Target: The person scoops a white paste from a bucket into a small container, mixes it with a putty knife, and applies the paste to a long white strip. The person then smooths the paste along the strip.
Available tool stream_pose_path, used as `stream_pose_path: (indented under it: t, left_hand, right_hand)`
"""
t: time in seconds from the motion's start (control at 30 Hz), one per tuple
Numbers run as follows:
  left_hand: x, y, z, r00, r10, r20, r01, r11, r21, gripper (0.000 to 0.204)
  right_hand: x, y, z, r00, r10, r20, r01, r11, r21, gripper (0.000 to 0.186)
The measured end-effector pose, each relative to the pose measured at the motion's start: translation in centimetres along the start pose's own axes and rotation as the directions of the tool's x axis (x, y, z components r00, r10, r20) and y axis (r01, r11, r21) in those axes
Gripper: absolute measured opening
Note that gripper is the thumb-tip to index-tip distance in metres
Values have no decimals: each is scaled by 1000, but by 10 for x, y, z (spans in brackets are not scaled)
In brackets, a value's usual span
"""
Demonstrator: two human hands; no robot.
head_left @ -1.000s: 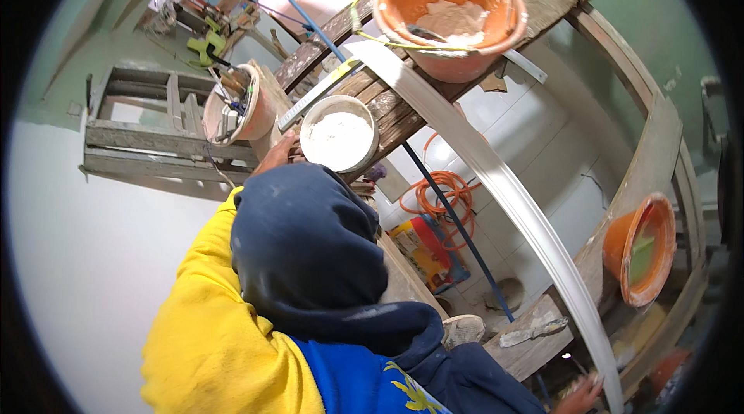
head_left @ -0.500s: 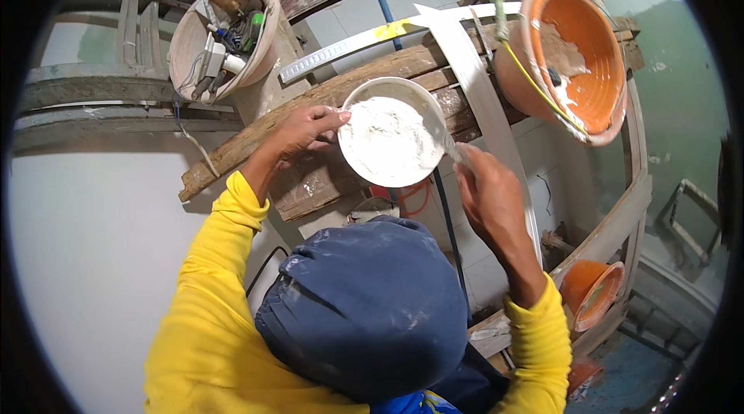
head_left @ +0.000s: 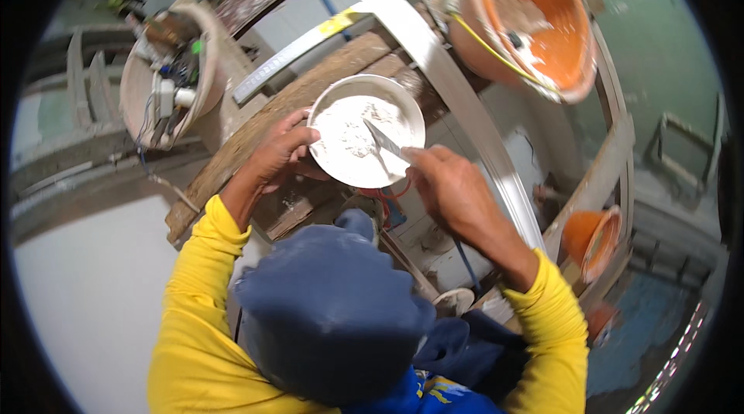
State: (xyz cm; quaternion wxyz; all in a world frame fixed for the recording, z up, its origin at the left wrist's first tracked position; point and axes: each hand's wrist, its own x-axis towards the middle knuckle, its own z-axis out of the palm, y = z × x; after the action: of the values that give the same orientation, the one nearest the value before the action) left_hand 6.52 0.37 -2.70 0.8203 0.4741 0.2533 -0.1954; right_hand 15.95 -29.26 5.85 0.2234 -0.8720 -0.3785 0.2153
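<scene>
A round white bowl (head_left: 419, 129) holds white powdery, partly lumpy material (head_left: 341, 131). My left hand (head_left: 283, 152) is closed on the bowl's left rim, with the thumb over the edge and the fingers outside. In my right hand (head_left: 453, 185) is a putty knife (head_left: 385, 143), gripped at the bowl's right side. Its metal blade reaches over the rim, and the pointed tip rests in the white material near the middle. The handle is hidden inside my right hand.
Weathered wooden planks (head_left: 325, 75) and a long pale metal straightedge (head_left: 465, 88) lie beyond the bowl. An orange bucket (head_left: 570, 22) stands at far right, a tool-filled bucket (head_left: 209, 73) at far left. A smaller orange bucket (head_left: 581, 236) sits lower right. Dark blue fabric (head_left: 333, 313) blocks the lower middle.
The putty knife has moved from the bowl's right rim into the white material, and my right hand has come left with it. The whole view has shifted and turned.
</scene>
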Motion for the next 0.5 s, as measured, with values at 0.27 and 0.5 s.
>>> stream_pose_path:
  t: [0.27, 0.5]
  left_hand:
    - [27, 56, 131, 928, -192, 320, 108, 959, 263, 72]
    - [44, 22, 327, 677, -526, 515, 79, 747, 660, 90]
  right_hand:
    - [-156, 52, -110, 987, 137, -86, -129, 987, 97, 32]
    - [-386, 76, -129, 794, 545, -271, -502, 838, 214, 36]
